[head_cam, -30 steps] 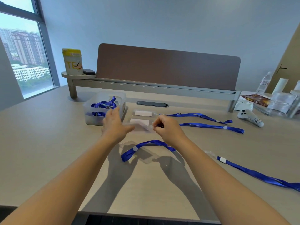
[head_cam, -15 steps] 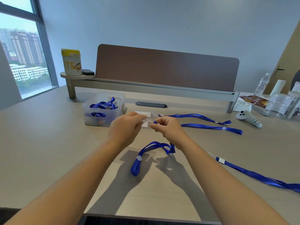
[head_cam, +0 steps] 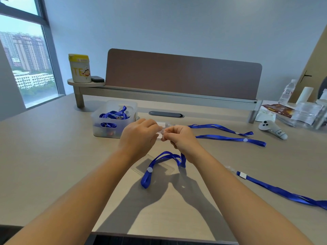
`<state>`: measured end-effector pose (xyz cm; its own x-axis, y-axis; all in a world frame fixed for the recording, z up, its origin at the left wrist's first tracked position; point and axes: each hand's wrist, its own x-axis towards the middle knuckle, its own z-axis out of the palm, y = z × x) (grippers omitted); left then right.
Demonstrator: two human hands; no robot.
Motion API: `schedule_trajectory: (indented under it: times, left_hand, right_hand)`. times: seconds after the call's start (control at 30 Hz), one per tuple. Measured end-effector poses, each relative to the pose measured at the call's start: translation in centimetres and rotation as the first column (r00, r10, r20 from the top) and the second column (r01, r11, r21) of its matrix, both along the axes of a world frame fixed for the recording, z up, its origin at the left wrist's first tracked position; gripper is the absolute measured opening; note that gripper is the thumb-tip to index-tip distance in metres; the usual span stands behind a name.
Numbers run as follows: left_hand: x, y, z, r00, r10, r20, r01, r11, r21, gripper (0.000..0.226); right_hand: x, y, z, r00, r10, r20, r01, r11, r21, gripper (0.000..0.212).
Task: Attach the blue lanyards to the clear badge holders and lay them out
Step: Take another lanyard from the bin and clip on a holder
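My left hand (head_cam: pixel 139 138) and my right hand (head_cam: pixel 180 138) meet above the table's middle. The left pinches a clear badge holder (head_cam: pixel 160 135), mostly hidden by the fingers. The right pinches the clip end of a blue lanyard (head_cam: pixel 157 165), whose loop hangs down and trails on the table toward me. Two more blue lanyards (head_cam: pixel 230 132) lie side by side behind my hands, running right. Another blue lanyard (head_cam: pixel 283 191) lies at the right near the table's edge.
A translucent bin (head_cam: pixel 113 121) with several blue lanyards stands left of my hands. At the right are a white controller (head_cam: pixel 272 129), plastic bags (head_cam: pixel 307 114) and a bottle (head_cam: pixel 287 91). A shelf with a brown screen (head_cam: pixel 182 75) crosses the back, holding a yellow-lidded can (head_cam: pixel 79 68).
Both hands have lifted together off the table with the badge holder and lanyard end. The hanging lanyard loop swung from lying leftward to dangling down toward me.
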<state>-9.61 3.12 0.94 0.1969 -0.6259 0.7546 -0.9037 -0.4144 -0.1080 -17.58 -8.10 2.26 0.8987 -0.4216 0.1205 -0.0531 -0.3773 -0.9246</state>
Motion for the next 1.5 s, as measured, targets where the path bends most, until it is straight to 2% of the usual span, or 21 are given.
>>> schedule_trajectory:
  times: [0.13, 0.27, 0.43, 0.53, 0.63, 0.7, 0.83, 0.9, 0.97, 1.0, 1.03, 1.13, 1.27, 1.4, 1.5]
  left_hand:
    - [0.3, 0.2, 0.3, 0.999, 0.002, 0.036, -0.005, 0.997, 0.078, 0.013]
    - [0.3, 0.3, 0.4, 0.994, 0.005, 0.106, -0.021, 0.989, 0.148, 0.023]
    - [0.3, 0.0, 0.2, 0.993, 0.033, 0.117, -0.048, 0.991, 0.127, 0.021]
    - [0.1, -0.3, 0.0, 0.999, 0.045, 0.009, -0.045, 0.998, 0.035, 0.013]
    - [-0.6, -0.5, 0.1, 0.969, 0.012, -0.248, -0.046, 0.991, -0.13, 0.018]
    - [-0.8, -0.7, 0.4, 0.905, -0.018, -0.425, -0.077, 0.976, -0.206, 0.021]
    - [-0.7, -1.0, 0.7, 0.78, -0.132, -0.612, -0.105, 0.936, -0.335, 0.025]
    - [-0.5, -1.1, 0.9, 0.622, -0.256, -0.74, -0.1, 0.911, -0.399, 0.026]
    - [-0.6, -0.9, 1.1, 0.406, -0.383, -0.83, -0.079, 0.89, -0.45, 0.028]
    - [-0.9, -0.8, 1.1, 0.332, -0.414, -0.848, -0.069, 0.886, -0.459, 0.03]
    - [-1.0, -0.7, 0.9, 0.307, -0.412, -0.858, -0.056, 0.892, -0.449, 0.036]
    - [-1.1, -0.4, 0.2, 0.361, -0.307, -0.88, 0.002, 0.944, -0.329, 0.048]
    - [-0.7, -0.3, -0.6, 0.557, -0.14, -0.819, -0.009, 0.985, -0.174, 0.03]
    - [0.2, 0.2, -0.5, 0.816, 0.038, -0.577, -0.132, 0.983, -0.123, 0.03]
    - [0.1, 1.0, 0.3, 0.927, 0.089, -0.365, -0.142, 0.982, -0.122, 0.024]
  right_hand:
    - [0.1, 0.4, -0.1, 1.0, -0.004, 0.016, 0.006, 0.986, -0.165, 0.021]
    - [0.3, 0.6, -0.1, 1.0, -0.014, 0.003, 0.015, 0.96, -0.28, 0.022]
    - [0.4, 0.7, 0.1, 1.0, -0.002, 0.007, 0.004, 0.958, -0.288, 0.023]
    - [0.4, 0.9, 0.2, 0.999, -0.016, 0.03, 0.023, 0.963, -0.268, 0.025]
    - [0.4, 1.3, 0.4, 0.998, -0.026, 0.062, 0.04, 0.972, -0.232, 0.023]
    - [0.6, 1.6, 0.3, 0.995, -0.038, 0.089, 0.056, 0.975, -0.214, 0.022]
    - [1.0, 1.6, 0.0, 0.988, -0.095, 0.124, 0.109, 0.988, -0.109, 0.023]
    - [1.0, 1.3, 0.4, 0.992, -0.089, 0.087, 0.089, 0.996, 0.007, 0.021]
    - [1.0, 0.8, 0.8, 0.997, -0.068, 0.027, 0.063, 0.987, 0.144, 0.023]
    - [1.0, 0.5, 1.1, 0.998, -0.055, 0.007, 0.052, 0.975, 0.214, 0.024]
    - [1.0, 0.3, 1.3, 0.999, -0.042, -0.005, 0.041, 0.961, 0.274, 0.025]
    - [0.7, -0.4, 1.7, 1.0, -0.006, -0.001, 0.006, 0.92, 0.392, 0.029]
    - [0.6, -0.7, 2.0, 0.999, -0.025, -0.031, 0.035, 0.918, 0.396, 0.024]
    - [0.8, -0.5, 2.5, 0.991, -0.107, -0.08, 0.115, 0.987, 0.111, 0.02]
    - [1.2, -0.2, 2.7, 0.991, -0.122, -0.058, 0.115, 0.986, -0.121, 0.023]
